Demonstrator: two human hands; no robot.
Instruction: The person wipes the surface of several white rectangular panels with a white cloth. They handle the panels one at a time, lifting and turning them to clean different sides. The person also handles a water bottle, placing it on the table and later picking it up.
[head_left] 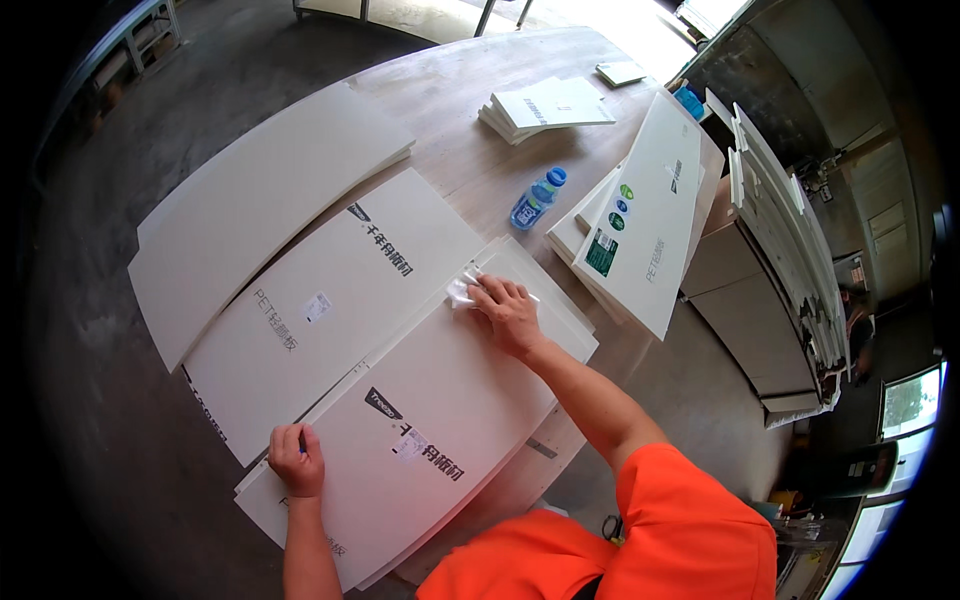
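A white panel (400, 440) with printed dark lettering and a small label lies nearest me on the table. My right hand (505, 312) rests at its far right edge, fingers bent onto a crumpled, shiny, translucent plastic bag (463, 288). At the panel's left end, my left hand (297, 462) is closed in a fist. A small dark-blue bit shows between its fingers, too little to tell what it is. Alongside lies a second white printed panel (330, 290). Small holes show along the edge between the two panels.
A plain white panel stack (270, 200) lies at the left. Beyond my right hand stand a water bottle (537, 198) with a blue cap, small stacked boards (550, 105) and a long printed panel (645, 215). More boards (790, 230) lean on a cabinet (750, 300) at the right.
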